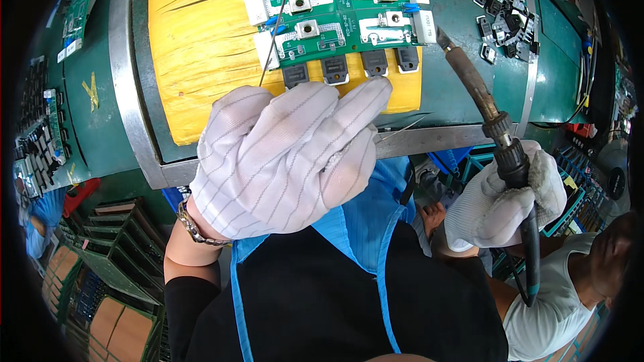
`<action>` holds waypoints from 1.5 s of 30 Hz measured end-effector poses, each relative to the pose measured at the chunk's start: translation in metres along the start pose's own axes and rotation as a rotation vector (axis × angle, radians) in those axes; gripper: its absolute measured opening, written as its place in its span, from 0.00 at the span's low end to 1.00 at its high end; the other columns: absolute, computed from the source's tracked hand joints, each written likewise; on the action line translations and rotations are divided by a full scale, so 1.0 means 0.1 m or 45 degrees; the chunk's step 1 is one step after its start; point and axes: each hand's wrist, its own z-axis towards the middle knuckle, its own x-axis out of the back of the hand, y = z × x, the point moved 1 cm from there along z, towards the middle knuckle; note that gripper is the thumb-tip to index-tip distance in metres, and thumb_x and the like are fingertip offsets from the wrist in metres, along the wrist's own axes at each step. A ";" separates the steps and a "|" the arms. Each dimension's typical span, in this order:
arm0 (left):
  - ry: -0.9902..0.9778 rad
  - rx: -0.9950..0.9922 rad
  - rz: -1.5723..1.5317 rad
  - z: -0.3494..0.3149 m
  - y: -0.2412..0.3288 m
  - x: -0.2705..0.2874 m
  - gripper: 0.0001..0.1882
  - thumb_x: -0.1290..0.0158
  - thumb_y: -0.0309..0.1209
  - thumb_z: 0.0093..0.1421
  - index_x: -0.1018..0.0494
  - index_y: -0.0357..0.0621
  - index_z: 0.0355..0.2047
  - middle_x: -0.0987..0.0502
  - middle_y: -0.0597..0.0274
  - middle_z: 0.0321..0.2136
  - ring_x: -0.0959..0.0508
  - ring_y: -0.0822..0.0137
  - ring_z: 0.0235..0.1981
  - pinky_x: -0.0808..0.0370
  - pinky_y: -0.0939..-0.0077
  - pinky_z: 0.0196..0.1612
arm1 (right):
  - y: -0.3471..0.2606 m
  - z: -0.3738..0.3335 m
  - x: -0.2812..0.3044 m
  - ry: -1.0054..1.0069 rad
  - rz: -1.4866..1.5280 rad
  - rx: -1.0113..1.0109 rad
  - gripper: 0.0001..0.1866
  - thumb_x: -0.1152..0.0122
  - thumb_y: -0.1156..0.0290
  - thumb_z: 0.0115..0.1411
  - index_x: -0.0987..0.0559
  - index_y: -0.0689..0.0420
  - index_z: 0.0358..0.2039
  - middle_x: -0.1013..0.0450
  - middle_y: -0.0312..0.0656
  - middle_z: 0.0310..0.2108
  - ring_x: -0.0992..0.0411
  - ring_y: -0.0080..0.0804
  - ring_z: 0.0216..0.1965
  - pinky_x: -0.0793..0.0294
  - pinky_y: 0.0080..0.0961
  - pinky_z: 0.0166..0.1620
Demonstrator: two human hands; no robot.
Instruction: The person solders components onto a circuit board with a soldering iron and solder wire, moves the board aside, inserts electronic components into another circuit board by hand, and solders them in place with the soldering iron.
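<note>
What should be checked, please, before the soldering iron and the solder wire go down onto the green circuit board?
1. Iron grip: the right hand is closed around the soldering iron handle. Ok.
2. Iron tip position: it hangs off the right end of the green circuit board, not on a joint. Not ok.
3. Solder wire: pinched in the left hand, running up across the board. Ok.
4. Board support: lying flat on the yellow pad. Ok.
5. Gloves: both hands are in white gloves. Ok.
6. Tip heat: nothing shows it. Cannot tell.
</note>
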 end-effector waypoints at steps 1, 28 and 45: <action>-0.068 -0.002 0.009 -0.01 -0.01 0.02 0.11 0.39 0.33 0.52 0.24 0.52 0.37 0.20 0.70 0.53 0.23 0.64 0.43 0.28 0.68 0.45 | -0.01 0.00 0.00 0.092 -0.086 -0.069 0.20 0.41 0.62 0.64 0.31 0.67 0.44 0.33 0.49 0.35 0.32 0.31 0.34 0.25 0.28 0.42; 0.081 -0.075 -0.009 0.00 -0.07 -0.02 0.09 0.41 0.28 0.54 0.23 0.48 0.37 0.21 0.67 0.52 0.22 0.69 0.40 0.31 0.70 0.43 | 0.21 0.38 -0.52 -0.320 -0.293 -0.139 0.24 0.45 0.58 0.70 0.31 0.65 0.56 0.22 0.52 0.40 0.21 0.32 0.36 0.22 0.25 0.42; -0.027 -0.007 -0.066 0.00 -0.05 -0.01 0.12 0.40 0.32 0.54 0.27 0.52 0.39 0.21 0.67 0.55 0.22 0.62 0.43 0.29 0.67 0.45 | 0.28 0.29 -0.50 -0.355 -0.349 -0.063 0.22 0.45 0.61 0.70 0.31 0.64 0.57 0.23 0.54 0.42 0.20 0.39 0.42 0.21 0.34 0.49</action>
